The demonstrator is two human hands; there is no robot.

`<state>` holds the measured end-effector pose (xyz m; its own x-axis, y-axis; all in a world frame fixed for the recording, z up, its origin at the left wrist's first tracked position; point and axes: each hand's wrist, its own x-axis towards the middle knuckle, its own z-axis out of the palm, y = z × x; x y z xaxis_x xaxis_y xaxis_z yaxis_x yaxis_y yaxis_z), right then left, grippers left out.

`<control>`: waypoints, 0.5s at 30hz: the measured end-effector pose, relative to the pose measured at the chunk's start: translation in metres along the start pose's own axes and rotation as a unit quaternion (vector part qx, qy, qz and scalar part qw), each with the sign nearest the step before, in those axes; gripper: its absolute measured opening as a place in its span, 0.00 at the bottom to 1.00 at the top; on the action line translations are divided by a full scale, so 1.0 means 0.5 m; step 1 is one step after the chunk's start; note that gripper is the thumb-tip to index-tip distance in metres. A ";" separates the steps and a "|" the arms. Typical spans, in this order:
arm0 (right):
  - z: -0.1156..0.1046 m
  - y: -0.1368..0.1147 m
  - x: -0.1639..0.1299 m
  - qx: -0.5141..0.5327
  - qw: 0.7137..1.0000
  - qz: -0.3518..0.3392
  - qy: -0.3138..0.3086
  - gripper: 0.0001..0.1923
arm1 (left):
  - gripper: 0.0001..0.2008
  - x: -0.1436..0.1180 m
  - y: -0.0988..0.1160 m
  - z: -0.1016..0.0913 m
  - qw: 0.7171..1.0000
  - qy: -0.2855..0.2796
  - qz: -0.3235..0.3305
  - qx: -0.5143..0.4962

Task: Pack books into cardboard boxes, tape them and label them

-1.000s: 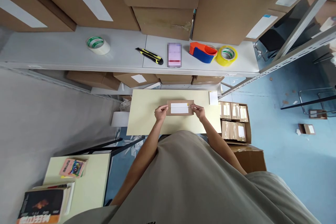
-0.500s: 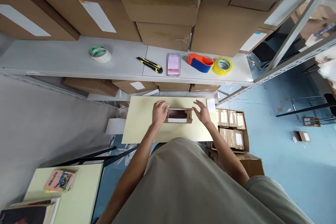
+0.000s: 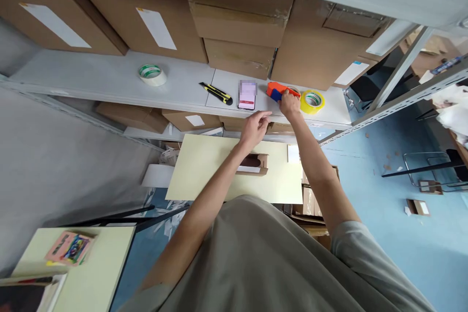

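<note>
Fingers of right hand (image 3: 290,104) curled onto orange-and-blue tape dispenser (image 3: 275,91) on shelf (image 3: 183,77), fingertips mostly hidden; yellow tape (image 3: 312,100) just beside. Fingers of left hand (image 3: 255,130) half open, holding nothing visible, near shelf's front edge. Open shelf room left of knife (image 3: 217,93). Below, open box (image 3: 260,171) on table (image 3: 280,190), left end hidden by left forearm (image 3: 224,175), dark thing (image 3: 252,160) inside hard to make out; open table toward near edge.

Orange-red and blue split the tape dispenser (image 3: 276,91). One tape roll (image 3: 310,109) is yellow, a second roll (image 3: 155,80) whitish with green print inside. The cutter (image 3: 217,94) is black with yellow stripes; the phone screen (image 3: 247,92), pink-lilac with a red bar. The small carton (image 3: 263,165) is brown, the surface (image 3: 204,170) pale yellow, the shelf (image 3: 179,90) light grey, the floor (image 3: 395,253) blue.
</note>
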<state>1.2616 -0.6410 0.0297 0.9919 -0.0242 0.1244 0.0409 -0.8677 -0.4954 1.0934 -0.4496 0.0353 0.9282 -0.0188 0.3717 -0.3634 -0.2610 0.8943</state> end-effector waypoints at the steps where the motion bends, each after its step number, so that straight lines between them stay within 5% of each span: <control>1: -0.002 0.003 -0.016 0.015 1.000 0.002 0.013 0.24 | 0.18 -0.014 -0.001 -0.003 1.000 -0.004 -0.016 -0.011; 5: -0.005 0.004 -0.188 0.138 0.989 -0.045 0.033 0.30 | 0.16 -0.112 -0.009 -0.039 0.997 0.010 -0.058 -0.055; 10: 0.044 -0.054 -0.482 0.378 0.916 0.002 -0.135 0.32 | 0.17 -0.265 -0.025 -0.074 0.988 0.060 -0.118 -0.078; 15: 0.134 -0.104 -0.600 0.446 0.875 0.060 -0.175 0.31 | 0.24 -0.365 -0.060 -0.098 0.970 0.064 -0.219 -0.085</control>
<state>0.9697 -0.5554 -0.0394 0.9649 0.2010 -0.1688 -0.1441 -0.1319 -0.9807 0.9312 -0.3912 -0.0472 0.9829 0.1811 -0.0341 0.0445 -0.0537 0.9976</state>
